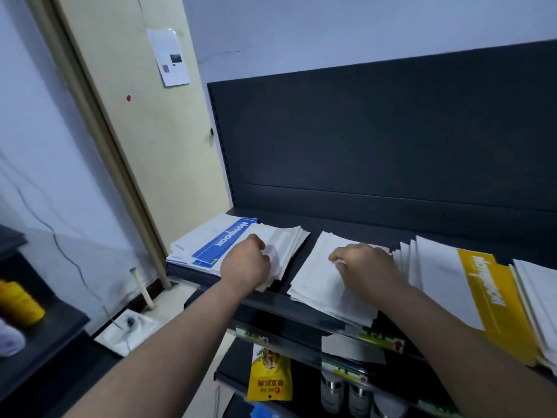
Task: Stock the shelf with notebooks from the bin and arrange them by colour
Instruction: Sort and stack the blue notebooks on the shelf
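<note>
Several piles of notebooks lie flat on the dark top shelf [346, 233]. At the far left is a pile with a blue-banded cover [211, 245]. Beside it sits a white pile [286, 245], and my left hand [245, 262] is closed on its near edge. My right hand [366, 265] rests with curled fingers on another white pile [319, 282] in the middle. To the right lies a pile with a yellow-banded cover [488, 294], and one more white pile [539, 297] at the frame's right edge. No bin is in view.
The shelf's dark back panel [376, 131] rises behind the piles. A lower shelf holds a yellow snack pouch [269, 378] and some cans [346, 393]. A door [144, 131] stands to the left. A yellow spool [19, 303] sits on a dark stand at the left edge.
</note>
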`<state>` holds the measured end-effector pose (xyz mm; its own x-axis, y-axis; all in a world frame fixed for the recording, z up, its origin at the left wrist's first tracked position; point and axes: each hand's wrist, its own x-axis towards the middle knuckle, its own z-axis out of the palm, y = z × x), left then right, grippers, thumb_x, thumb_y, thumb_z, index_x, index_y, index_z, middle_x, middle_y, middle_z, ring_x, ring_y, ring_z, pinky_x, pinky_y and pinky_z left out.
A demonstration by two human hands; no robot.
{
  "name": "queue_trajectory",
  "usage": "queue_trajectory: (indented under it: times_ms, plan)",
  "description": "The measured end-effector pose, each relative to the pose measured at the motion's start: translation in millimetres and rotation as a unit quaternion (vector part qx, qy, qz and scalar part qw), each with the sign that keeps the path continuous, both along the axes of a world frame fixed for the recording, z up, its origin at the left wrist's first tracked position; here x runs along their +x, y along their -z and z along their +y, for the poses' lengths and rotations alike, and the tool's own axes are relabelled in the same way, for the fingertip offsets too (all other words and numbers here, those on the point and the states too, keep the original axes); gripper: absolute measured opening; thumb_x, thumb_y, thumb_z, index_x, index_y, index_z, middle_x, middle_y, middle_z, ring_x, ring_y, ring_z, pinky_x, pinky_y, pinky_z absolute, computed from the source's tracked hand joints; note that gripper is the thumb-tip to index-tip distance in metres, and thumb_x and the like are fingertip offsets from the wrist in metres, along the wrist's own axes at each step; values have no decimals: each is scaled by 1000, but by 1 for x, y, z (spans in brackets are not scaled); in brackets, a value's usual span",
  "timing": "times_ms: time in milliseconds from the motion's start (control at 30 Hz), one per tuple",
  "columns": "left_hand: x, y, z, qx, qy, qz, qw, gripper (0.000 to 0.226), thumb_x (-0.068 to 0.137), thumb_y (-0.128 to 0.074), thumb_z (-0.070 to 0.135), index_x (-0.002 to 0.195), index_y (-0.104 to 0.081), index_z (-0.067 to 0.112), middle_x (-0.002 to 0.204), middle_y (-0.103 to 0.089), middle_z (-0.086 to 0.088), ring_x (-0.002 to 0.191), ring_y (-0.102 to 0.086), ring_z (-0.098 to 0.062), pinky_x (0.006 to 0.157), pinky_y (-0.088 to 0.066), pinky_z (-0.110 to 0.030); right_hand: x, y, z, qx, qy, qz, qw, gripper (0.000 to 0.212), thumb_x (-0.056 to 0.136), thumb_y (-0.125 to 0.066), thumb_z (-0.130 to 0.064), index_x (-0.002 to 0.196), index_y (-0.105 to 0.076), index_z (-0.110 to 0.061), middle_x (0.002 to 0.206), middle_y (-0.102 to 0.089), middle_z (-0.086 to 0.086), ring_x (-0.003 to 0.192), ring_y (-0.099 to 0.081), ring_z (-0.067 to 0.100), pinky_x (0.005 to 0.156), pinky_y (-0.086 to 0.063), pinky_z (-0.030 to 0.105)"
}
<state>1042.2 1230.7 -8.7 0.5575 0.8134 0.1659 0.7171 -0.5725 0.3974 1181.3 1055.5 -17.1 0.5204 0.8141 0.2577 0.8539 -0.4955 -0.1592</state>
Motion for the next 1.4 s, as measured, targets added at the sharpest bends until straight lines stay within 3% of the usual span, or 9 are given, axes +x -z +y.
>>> queue_trajectory:
  times_ms: [133, 567, 700, 900, 1000, 1067, 1200, 1300, 1400]
  plan:
    - [-30, 0, 55, -6, -11, 15, 1000, 34, 92, -49, 20, 125, -54, 20, 123, -63, -1, 116, -55, -23, 89, -45, -33, -27, 1, 45, 5, 5, 11, 1000, 31, 95, -43, -22, 118, -62, -32, 121, -63, -8, 113, -54, 18, 87, -43, 30]
    - [-107, 12, 216, -57, -14, -38, 998, 31, 87, -53, 19, 117, -58, 21, 116, -66, -2, 107, -59, -24, 85, -49, -31, -109, 3, 203, -30, -20, 19, 999, 31, 98, -43, -28, 125, -57, -31, 125, -60, -5, 117, -52, 18, 91, -44, 35]
    - [-102, 17, 245, -60, -30, -39, 997, 32, 87, -52, 18, 119, -59, 21, 119, -64, -3, 110, -58, -25, 90, -49, -35, -111, 10, 231, -47, -71, 17, 996, 32, 98, -42, -32, 125, -57, -27, 129, -57, -7, 120, -46, 18, 93, -41, 36]
    - [-72, 23, 255, -31, -24, 30, 999, 39, 88, -56, 26, 126, -56, 16, 126, -56, -9, 119, -48, -30, 92, -43, -36, -95, 15, 250, -111, -61, -10, 992, 33, 95, -40, -47, 99, -65, -25, 102, -61, -4, 102, -50, 19, 77, -36, 35]
    - [-59, 25, 262, -34, -23, 96, 995, 48, 86, -59, 36, 127, -52, 12, 125, -54, -11, 119, -45, -30, 90, -42, -36, -82, 16, 249, -109, -43, -13, 993, 30, 94, -40, -46, 94, -63, -27, 100, -60, -5, 102, -50, 18, 76, -34, 35]
    - [-51, 25, 269, -52, -28, 119, 991, 50, 83, -63, 43, 121, -55, 12, 120, -57, -9, 114, -50, -28, 84, -45, -34, -73, 16, 248, -105, -36, -2, 994, 27, 93, -42, -47, 98, -62, -30, 102, -60, -7, 103, -50, 17, 78, -36, 35]
    - [-44, 18, 283, -78, -24, 119, 990, 18, 74, -60, 31, 77, -61, 13, 86, -69, -6, 81, -65, -25, 60, -44, -24, -65, 9, 254, -115, -32, 7, 993, 23, 92, -47, -44, 98, -63, -29, 103, -62, -6, 102, -54, 17, 79, -40, 33]
    - [-44, 14, 293, -78, -31, 116, 990, 20, 77, -57, 27, 77, -63, 8, 85, -71, -11, 82, -67, -26, 62, -43, -25, -64, 9, 266, -109, -22, -1, 994, 21, 92, -48, -38, 100, -63, -26, 105, -64, -5, 102, -56, 18, 79, -40, 33]
    - [-41, 15, 295, -124, 11, 115, 985, 38, 80, -65, 47, 68, -54, 12, 71, -66, -4, 65, -62, -19, 59, -44, -24, -62, 11, 276, -102, -3, -1, 995, 22, 95, -46, -32, 111, -59, -26, 116, -62, -3, 111, -52, 18, 85, -38, 34]
